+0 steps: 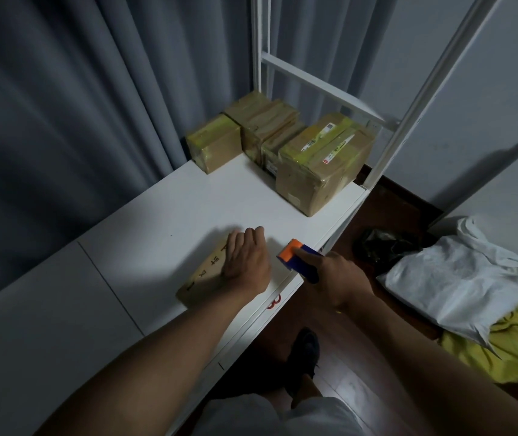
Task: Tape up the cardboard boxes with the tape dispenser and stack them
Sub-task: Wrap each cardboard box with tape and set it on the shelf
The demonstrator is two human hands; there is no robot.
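Flat box [202, 280] near orange-blue dispenser [298, 256].

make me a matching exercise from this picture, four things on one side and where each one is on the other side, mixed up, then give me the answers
Things:
1. tape dispenser
2. small cardboard box
3. taped boxes
4. white bag

Places:
A. on the floor, right of the table
B. under the left hand, near the table's front edge
C. at the far end of the white table
D. gripped in the right hand

Pairs: 1-D, 2-B, 3-C, 4-A
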